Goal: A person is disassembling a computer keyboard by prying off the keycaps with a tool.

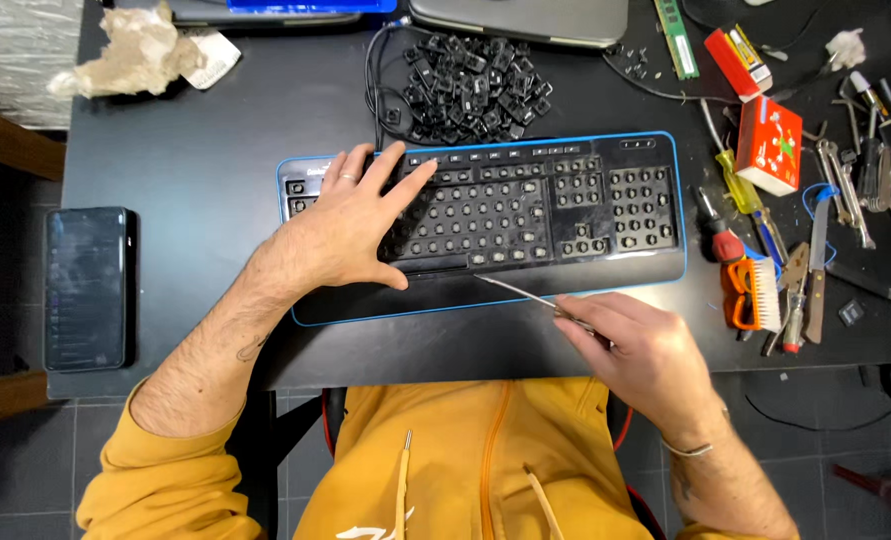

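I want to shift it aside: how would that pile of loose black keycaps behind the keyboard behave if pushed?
The keycaps are many small separate pieces heaped loosely, so they would probably scatter rather than slide together. They look light and likely snag on the black cable beside them. The smooth dark table may let strays skid.

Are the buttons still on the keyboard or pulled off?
Mostly off. The keyboard shows bare sockets, and loose black keys lie piled behind it. The left hand hides some spots.

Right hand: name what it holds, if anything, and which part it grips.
The right hand pinches thin metal tweezers at their rear end; tips point toward the keyboard.
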